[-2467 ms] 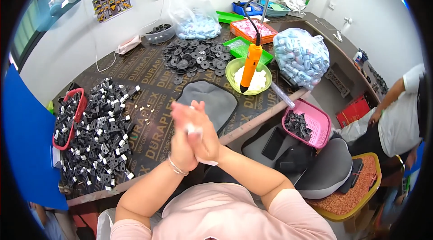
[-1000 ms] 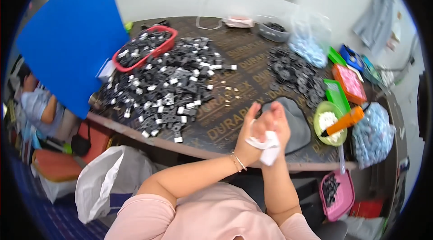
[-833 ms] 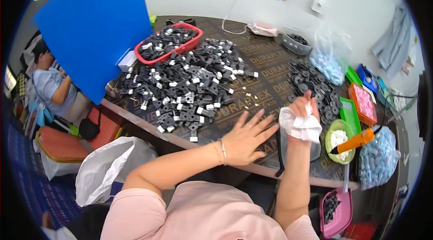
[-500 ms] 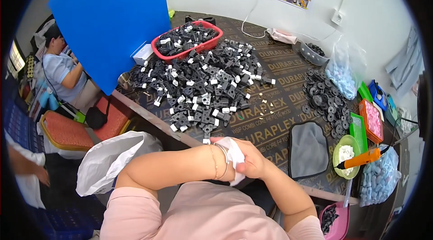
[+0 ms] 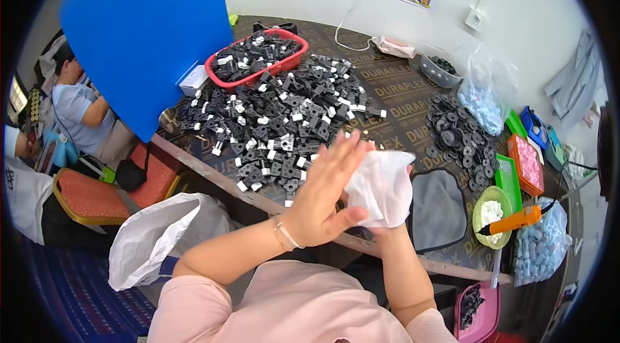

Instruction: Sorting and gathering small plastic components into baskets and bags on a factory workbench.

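Note:
My left hand [image 5: 318,198] is raised at the table's front edge, its fingers stretched out and thumb apart, with bracelets on the wrist. Close against it on the right, a thin white wipe [image 5: 381,188] covers most of my right hand [image 5: 380,230]. My right hand holds this wipe; its fingers are largely hidden behind the cloth and my left hand. Beyond both hands spreads a heap of black plastic parts with white ends [image 5: 278,117]. A red basket [image 5: 302,52] filled with similar parts stands behind the heap.
Right of my hands lie a grey cloth [image 5: 439,211] and black discs [image 5: 462,143]. Farther right are a yellow-green bowl [image 5: 481,204], an orange-handled tool [image 5: 520,219], and bags of blue pieces [image 5: 539,249]. A white sack [image 5: 152,233] stands left, near a co-worker [image 5: 81,104] behind a blue panel [image 5: 142,40].
The wipe has left my left wrist and now lies over my right hand. Both hands have risen away from my body, and my left hand's fingers have come into view, stretched out.

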Tool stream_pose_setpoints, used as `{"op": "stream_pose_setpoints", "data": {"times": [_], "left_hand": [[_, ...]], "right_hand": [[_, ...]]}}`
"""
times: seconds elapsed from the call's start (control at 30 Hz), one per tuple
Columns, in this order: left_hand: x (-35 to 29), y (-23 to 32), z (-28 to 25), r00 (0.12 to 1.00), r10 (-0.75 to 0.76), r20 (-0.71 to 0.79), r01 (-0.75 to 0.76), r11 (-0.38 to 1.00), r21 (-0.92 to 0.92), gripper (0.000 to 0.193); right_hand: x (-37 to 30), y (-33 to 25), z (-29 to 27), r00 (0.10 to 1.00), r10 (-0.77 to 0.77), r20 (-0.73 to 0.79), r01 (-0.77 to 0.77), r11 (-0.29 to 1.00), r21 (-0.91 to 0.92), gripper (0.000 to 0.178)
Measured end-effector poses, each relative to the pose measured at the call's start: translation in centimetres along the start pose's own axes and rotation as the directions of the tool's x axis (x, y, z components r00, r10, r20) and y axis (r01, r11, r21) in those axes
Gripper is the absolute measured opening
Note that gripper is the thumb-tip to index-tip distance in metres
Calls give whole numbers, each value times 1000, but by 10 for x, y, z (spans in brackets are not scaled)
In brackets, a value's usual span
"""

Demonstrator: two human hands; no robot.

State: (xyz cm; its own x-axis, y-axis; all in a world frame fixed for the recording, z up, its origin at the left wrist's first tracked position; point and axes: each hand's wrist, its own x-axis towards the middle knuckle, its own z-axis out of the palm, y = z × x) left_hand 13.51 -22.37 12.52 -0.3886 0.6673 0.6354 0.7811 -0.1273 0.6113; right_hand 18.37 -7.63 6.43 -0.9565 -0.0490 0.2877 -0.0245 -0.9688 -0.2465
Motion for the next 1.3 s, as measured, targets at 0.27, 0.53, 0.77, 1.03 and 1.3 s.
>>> {"op": "stream_pose_setpoints", "data": {"times": [0.27,0.53,0.77,1.03,1.3], "left_hand": [[-37,-24,67,923,-268,276,377,772,-512,89],[-25,-8,57,858,-384,342,502,478,-721,89],[-31,-51,18,704,-610,364,241,-276,-930,85],[-34,-77,38,925,-276,262,130,-418,-899,82],[-9,-48,45,808,-545,222,453,334,-827,47]], "right_hand": [[11,22,0,859,-323,-396,58,831,-554,54],[7,-5,-66,869,-438,-230,48,537,-842,57],[25,-27,52,992,-91,-90,-78,125,-989,93],[19,-19,52,859,-501,108,180,98,-979,41],[18,34,-49,844,-197,-500,-38,906,-421,22]]}}
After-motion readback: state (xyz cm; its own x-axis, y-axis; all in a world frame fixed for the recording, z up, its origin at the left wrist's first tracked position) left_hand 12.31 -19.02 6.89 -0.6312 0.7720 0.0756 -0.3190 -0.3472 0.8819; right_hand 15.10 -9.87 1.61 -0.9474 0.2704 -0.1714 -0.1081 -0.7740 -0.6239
